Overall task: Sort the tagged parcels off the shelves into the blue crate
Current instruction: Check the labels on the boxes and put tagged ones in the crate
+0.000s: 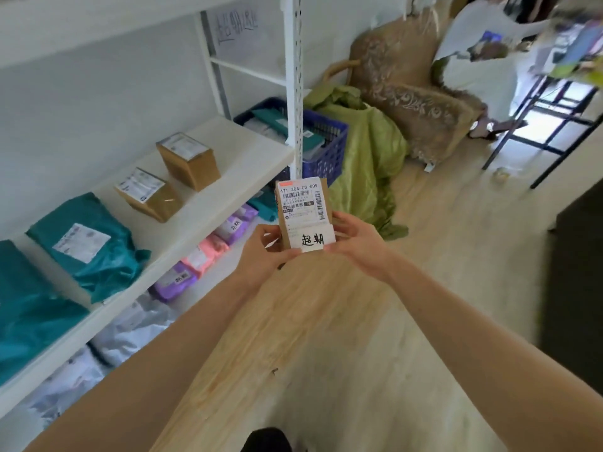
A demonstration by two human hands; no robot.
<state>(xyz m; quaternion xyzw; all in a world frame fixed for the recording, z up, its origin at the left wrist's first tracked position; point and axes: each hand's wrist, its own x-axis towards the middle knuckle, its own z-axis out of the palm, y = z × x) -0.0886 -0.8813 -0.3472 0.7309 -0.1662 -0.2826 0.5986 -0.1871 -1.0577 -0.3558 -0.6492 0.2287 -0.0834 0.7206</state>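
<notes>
Currently both hands grip one small brown parcel point(301, 203), held up over the floor beside the shelf point(228, 177), label facing up. Left hand point(266, 252) curls round its lower left edge and right hand point(354, 244) round the lower right, thumbs by the handwritten white tag point(311, 239) at the bottom of the face. Parcel sits between the two hands, its top end sticking out beyond the fingers. Long axis runs away from the person, pointing almost straight at the blue crate point(329, 158). Crate stands on the floor ahead, past the shelf end and partly behind the white upright post point(297, 93). It already has parcels in it. Its open top shows mostly right of the post. So the drop likely goes forward and a little right. Right hand looks nearer the crate, and the post is on the left hand's side. Parcel and crate are well apart, parcel not yet over the rim. Green cloth point(368, 151) is heaped just beside the crate.
</notes>
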